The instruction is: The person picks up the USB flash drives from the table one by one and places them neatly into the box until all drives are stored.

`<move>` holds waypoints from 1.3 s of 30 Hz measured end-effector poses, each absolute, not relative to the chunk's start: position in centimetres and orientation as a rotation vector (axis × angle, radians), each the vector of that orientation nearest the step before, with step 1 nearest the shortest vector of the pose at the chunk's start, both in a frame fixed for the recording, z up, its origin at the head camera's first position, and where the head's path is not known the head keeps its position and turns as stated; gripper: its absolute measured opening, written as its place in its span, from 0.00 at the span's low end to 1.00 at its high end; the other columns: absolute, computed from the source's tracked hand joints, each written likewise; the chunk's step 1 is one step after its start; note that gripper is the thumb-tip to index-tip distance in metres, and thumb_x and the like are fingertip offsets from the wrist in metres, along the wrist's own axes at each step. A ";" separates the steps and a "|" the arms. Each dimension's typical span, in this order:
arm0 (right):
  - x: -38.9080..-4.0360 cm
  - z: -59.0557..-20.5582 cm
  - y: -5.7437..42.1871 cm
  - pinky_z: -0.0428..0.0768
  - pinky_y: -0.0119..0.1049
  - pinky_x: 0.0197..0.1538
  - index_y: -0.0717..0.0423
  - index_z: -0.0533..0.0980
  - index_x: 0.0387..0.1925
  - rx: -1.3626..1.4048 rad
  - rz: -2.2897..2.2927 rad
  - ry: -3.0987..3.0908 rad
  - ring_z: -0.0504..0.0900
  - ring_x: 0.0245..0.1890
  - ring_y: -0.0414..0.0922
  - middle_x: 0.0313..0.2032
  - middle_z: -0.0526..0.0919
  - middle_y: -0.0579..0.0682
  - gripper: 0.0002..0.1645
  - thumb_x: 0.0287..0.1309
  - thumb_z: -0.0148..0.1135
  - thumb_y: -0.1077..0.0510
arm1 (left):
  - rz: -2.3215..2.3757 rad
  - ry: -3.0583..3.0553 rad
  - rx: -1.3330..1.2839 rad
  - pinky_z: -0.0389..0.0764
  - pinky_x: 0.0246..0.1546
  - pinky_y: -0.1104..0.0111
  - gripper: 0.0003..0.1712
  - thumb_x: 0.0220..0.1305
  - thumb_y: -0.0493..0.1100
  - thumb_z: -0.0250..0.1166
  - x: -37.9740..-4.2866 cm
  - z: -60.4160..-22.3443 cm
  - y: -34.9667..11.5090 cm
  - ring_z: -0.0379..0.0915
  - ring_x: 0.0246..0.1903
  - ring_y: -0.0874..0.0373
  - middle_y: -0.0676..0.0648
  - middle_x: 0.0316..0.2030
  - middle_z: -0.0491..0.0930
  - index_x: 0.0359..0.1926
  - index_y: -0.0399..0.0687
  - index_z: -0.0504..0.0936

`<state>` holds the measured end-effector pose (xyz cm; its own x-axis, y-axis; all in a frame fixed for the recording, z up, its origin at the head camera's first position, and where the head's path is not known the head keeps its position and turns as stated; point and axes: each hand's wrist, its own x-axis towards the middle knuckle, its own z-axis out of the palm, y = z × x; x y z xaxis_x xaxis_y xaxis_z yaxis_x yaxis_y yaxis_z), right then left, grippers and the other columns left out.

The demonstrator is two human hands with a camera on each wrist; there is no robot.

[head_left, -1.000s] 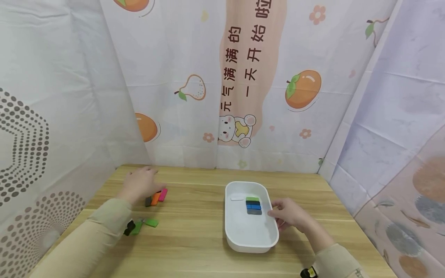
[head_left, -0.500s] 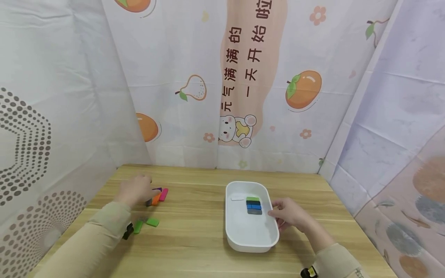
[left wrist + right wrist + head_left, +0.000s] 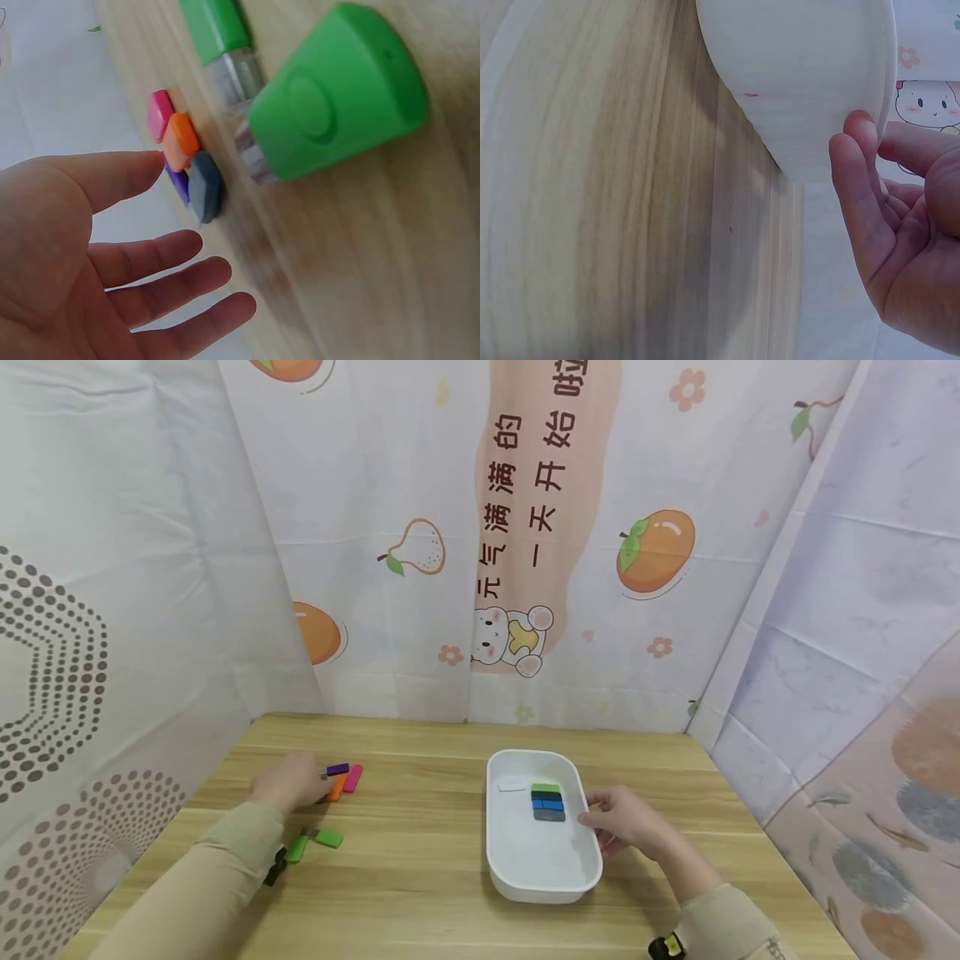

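Worktop [image 3: 420, 860] carried one white tray [image 3: 536, 895], right of centre and apart from the far edge, its rim pinched by our right hand [image 3: 622, 818]. Our left hand [image 3: 291, 780], fingers spread, hung close by bunched sticks [image 3: 182, 142] towards the far left corner; a stray brush, we judged, could scatter them. We counted four: one pink stick [image 3: 353, 778], one orange stick [image 3: 337, 787], one purple stick [image 3: 338, 769], one grey stick [image 3: 204, 187]. Two green sticks [image 3: 337, 94] lay farther from the far edge. Inside the tray sat one white stick [image 3: 512, 785], one lime stick [image 3: 545, 787], one dark stick [image 3: 546, 797], one slate stick [image 3: 550, 816] and one or two blue sticks [image 3: 553, 806].
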<state>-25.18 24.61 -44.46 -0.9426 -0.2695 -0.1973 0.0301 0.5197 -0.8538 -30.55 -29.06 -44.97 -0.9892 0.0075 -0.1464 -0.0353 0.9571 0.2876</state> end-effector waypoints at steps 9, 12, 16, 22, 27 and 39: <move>-25.1 -44.3 24.5 0.86 0.48 0.26 0.75 0.72 0.60 -0.204 -1.394 2.453 0.83 0.21 0.48 0.29 0.82 0.59 0.27 0.65 0.66 0.62 | 0.392 2.942 -0.016 0.69 0.25 0.57 0.16 0.67 0.49 0.59 -31.0 -45.9 -29.7 0.67 0.24 0.51 0.45 0.24 0.73 0.24 0.46 0.74; -25.2 -44.4 24.5 0.86 0.47 0.26 0.75 0.72 0.60 -0.200 -1.397 2.450 0.83 0.21 0.48 0.29 0.82 0.58 0.27 0.65 0.67 0.62 | 0.396 2.931 -0.034 0.71 0.26 0.56 0.15 0.68 0.49 0.59 -31.1 -45.9 -29.8 0.69 0.26 0.49 0.43 0.28 0.75 0.27 0.45 0.76; -25.3 -44.4 24.5 0.86 0.47 0.26 0.75 0.72 0.60 -0.193 -1.391 2.452 0.83 0.21 0.48 0.29 0.82 0.58 0.28 0.65 0.67 0.62 | 0.384 2.924 -0.050 0.76 0.29 0.51 0.13 0.68 0.48 0.61 -31.1 -45.9 -30.0 0.71 0.30 0.47 0.39 0.36 0.78 0.33 0.43 0.80; -25.4 -44.3 24.5 0.85 0.46 0.26 0.74 0.72 0.60 -0.179 -1.388 2.457 0.83 0.21 0.48 0.29 0.81 0.58 0.27 0.64 0.67 0.62 | 0.348 2.932 -0.021 0.78 0.31 0.40 0.09 0.65 0.44 0.62 -31.1 -45.7 -30.1 0.72 0.32 0.45 0.36 0.41 0.81 0.35 0.42 0.82; -25.3 -44.2 24.5 0.85 0.46 0.26 0.75 0.72 0.60 -0.193 -1.390 2.450 0.83 0.20 0.48 0.29 0.82 0.59 0.27 0.64 0.67 0.62 | 0.339 2.919 -0.025 0.77 0.31 0.39 0.08 0.62 0.43 0.64 -31.0 -45.6 -30.1 0.72 0.31 0.45 0.41 0.34 0.78 0.30 0.44 0.77; -25.3 -44.6 24.5 0.85 0.47 0.25 0.73 0.73 0.59 -0.180 -1.373 2.478 0.83 0.20 0.48 0.29 0.82 0.58 0.26 0.65 0.67 0.62 | 0.340 2.909 -0.038 0.76 0.30 0.41 0.07 0.60 0.40 0.65 -31.2 -45.8 -30.3 0.71 0.30 0.45 0.43 0.30 0.75 0.27 0.45 0.76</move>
<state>-25.29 24.49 -44.55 -0.9467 -0.2523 -0.2003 0.0359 0.5352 -0.8440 -31.19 -30.32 -45.83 -0.9772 -0.0008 -0.2125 -0.0497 0.9731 0.2250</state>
